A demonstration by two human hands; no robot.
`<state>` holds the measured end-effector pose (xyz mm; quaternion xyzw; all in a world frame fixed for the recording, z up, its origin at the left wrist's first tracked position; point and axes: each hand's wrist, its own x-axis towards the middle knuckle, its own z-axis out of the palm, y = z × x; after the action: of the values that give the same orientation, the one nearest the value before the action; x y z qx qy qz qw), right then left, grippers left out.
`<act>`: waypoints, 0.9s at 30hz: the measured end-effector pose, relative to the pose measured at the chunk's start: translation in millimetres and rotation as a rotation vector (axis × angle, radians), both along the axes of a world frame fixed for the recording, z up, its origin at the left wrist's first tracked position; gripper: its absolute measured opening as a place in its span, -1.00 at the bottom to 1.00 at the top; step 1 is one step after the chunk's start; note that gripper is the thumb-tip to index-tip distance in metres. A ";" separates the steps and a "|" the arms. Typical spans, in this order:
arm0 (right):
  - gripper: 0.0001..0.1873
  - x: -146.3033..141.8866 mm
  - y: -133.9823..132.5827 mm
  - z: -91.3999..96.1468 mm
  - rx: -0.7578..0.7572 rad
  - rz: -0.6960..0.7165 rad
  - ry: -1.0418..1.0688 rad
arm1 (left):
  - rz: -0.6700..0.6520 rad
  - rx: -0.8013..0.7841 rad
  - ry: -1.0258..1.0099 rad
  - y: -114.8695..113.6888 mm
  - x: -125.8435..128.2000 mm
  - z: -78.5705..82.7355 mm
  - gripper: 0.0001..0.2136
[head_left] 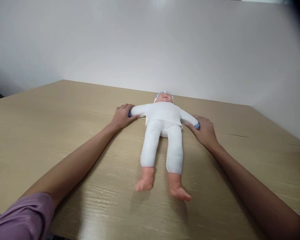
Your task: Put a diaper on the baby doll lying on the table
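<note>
A baby doll (163, 128) in a white suit and white cap lies on its back on the wooden table (52, 133), head away from me and bare feet toward me. Both of its arms are spread sideways. My left hand (122, 116) is closed around the end of the doll's arm on the left, where a blue cuff shows. My right hand (204, 130) grips the end of the other arm, also at a blue cuff. Both my forearms reach forward across the tabletop.
A plain white wall (150, 43) rises behind the table's far edge. A thin seam runs across the tabletop near the doll. The purple sleeve (22, 216) of my left arm shows at the bottom left.
</note>
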<state>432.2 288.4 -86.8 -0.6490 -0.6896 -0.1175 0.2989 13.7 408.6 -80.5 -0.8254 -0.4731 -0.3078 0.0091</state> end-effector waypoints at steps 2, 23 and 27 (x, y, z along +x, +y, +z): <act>-0.40 6.9 9.8 -3.8 -0.031 -0.007 -0.014 | 0.016 -0.014 0.012 8.4 -3.0 -3.0 -0.47; -0.38 -74.3 -104.2 21.4 0.138 -0.066 0.252 | 0.038 0.044 -0.327 -109.0 17.3 46.6 -0.57; -0.54 -122.1 -250.9 22.5 0.136 0.186 0.367 | -0.222 -0.056 -0.560 -247.6 37.4 79.9 -0.68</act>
<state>310.1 37.6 -64.3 -0.5713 -0.6712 -0.0155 0.4720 51.0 161.0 -0.6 -0.7552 -0.3724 -0.5092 -0.1781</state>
